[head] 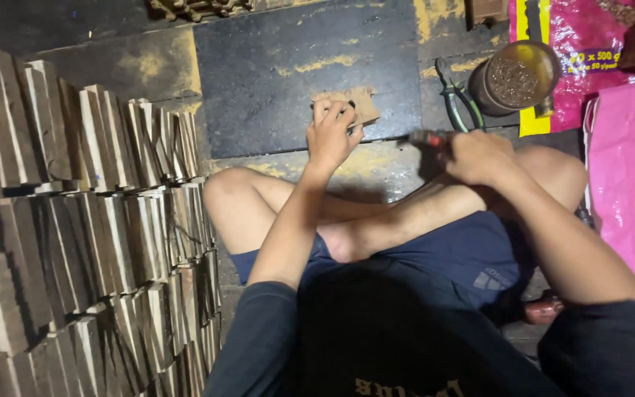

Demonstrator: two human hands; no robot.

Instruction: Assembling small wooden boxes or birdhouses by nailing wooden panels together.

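Observation:
I sit cross-legged on a dark floor. My left hand (332, 132) presses down on a small carved wooden piece (354, 103) lying on a black board (288, 73) in front of my knees. My right hand (479, 156) is closed around a tool with a red handle (426, 137), which points left toward the wooden piece. The tool's tip is blurred, and I cannot tell whether it touches the wood.
Rows of stacked wooden slats (82, 220) fill the left side. Green-handled pliers (456, 99) and a round tin of small nails (516, 77) lie at the upper right, on pink plastic bags (626, 162). A carved piece (200, 7) sits at the top edge.

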